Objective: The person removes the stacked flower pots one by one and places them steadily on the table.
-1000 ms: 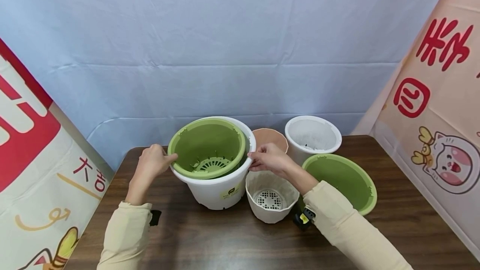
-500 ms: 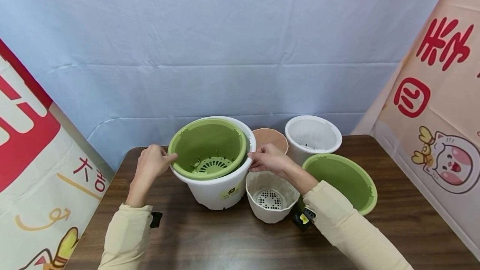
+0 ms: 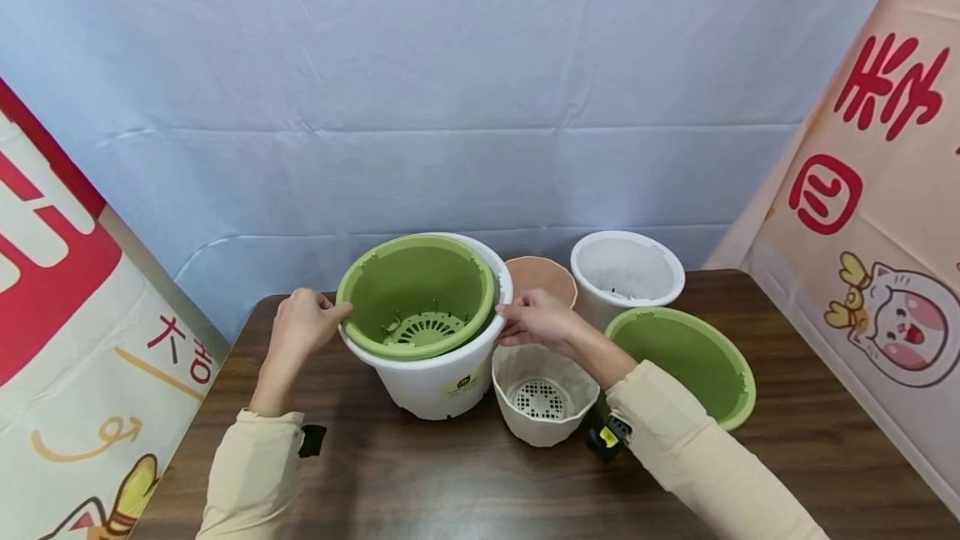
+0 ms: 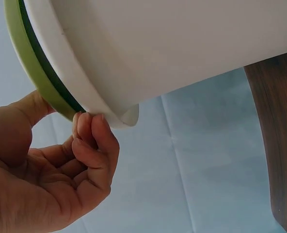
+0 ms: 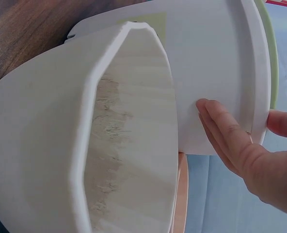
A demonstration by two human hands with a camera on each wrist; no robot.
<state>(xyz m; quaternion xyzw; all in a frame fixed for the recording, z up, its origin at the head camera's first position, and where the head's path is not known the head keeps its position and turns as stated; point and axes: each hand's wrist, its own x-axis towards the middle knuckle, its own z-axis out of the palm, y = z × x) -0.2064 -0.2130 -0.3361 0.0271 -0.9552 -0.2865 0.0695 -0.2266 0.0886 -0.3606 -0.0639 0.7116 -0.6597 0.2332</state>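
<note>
A green plastic flower pot (image 3: 420, 286) with a slotted bottom sits tilted inside a larger white flower pot (image 3: 427, 386), which stands on the table. At the left side my left hand (image 3: 303, 323) pinches the green rim between thumb and fingers. In the left wrist view the fingertips (image 4: 97, 124) of that hand also touch the white rim. My right hand (image 3: 542, 319) holds the white pot's right rim. Its thumb lies at the rim and its fingers lie along the outer wall in the right wrist view. The green pot's lower outside is hidden.
A cream faceted pot (image 3: 543, 432) stands close beside the white pot, under my right hand. Behind it is a terracotta-coloured pot (image 3: 536, 277). Another white pot (image 3: 626, 265) and a second green pot (image 3: 678, 357) stand to the right on the wooden table (image 3: 420, 482).
The green pot's rim has shifted very slightly to the right within the white pot, and my left thumb has moved slightly left. My right hand stays at the white rim.
</note>
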